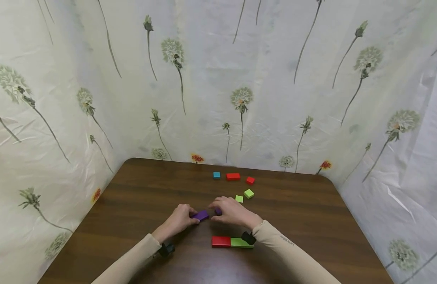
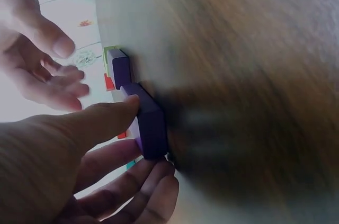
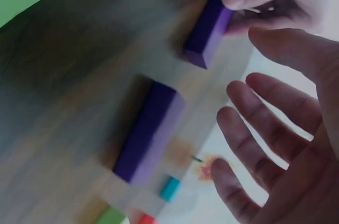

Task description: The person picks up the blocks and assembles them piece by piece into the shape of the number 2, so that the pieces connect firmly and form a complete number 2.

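The left hand (image 1: 177,221) pinches a purple block (image 1: 201,215) near the middle of the bench (image 1: 296,213); at 3 o'clock from that block, the right hand (image 1: 233,212) is loose and holds nothing, close to another purple block (image 1: 218,212). At 4 o'clock a red block (image 1: 221,241) and a green block (image 1: 239,243) touch end to end, and at 1 o'clock a blue block (image 1: 216,175) sits near the far edge (image 1: 204,166). The wide brown bench reaches its side edges (image 1: 353,221) at 9 and 3 o'clock.

Brown table (image 1: 310,221): purple, red, green, blue blocks (image 1: 202,215).
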The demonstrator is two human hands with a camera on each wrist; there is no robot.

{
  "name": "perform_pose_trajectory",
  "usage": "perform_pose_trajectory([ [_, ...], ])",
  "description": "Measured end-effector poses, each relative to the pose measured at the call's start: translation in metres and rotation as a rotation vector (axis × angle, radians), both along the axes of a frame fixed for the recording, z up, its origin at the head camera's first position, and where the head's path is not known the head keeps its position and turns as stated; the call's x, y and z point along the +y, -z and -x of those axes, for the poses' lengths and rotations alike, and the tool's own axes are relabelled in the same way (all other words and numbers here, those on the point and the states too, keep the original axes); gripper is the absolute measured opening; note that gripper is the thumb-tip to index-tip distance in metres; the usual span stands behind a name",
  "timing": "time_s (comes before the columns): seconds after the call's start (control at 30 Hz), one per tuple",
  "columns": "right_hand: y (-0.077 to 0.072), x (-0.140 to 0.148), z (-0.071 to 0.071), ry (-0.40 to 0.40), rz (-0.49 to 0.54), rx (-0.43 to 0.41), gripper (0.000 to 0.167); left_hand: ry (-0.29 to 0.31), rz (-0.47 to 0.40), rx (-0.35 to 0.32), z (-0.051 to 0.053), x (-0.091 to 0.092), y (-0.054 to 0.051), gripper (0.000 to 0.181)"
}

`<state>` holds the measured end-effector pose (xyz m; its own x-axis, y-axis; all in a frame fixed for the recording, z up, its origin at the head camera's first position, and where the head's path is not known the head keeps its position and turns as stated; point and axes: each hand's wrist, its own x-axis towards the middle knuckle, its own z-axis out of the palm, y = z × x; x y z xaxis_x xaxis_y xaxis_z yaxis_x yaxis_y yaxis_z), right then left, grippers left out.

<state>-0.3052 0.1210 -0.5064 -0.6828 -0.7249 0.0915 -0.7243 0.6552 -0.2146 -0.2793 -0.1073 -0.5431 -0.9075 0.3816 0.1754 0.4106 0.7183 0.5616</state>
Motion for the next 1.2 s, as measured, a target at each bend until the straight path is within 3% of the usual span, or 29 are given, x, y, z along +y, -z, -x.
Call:
perform_pose_trajectory([
  [0.2,0.012,-0.010,0.010,0.032,-0.004,-0.035,0.034,0.004,-0.010,0.014,0.001,-0.002,0.001,0.022],
  [0.5,0.023,-0.010,0.018,0.042,-0.011,-0.078,0.035,0.027,-0.057,-0.070,0.001,-0.004,0.002,0.023],
  [0.9,0.023,0.013,0.027,0.026,0.043,-0.073,0.032,0.007,-0.033,-0.058,0.001,-0.006,-0.001,0.026],
  [1.2,0.031,0.019,0.031,0.031,0.114,-0.155,0.031,0.004,-0.015,-0.027,0.002,-0.001,0.000,0.023],
])
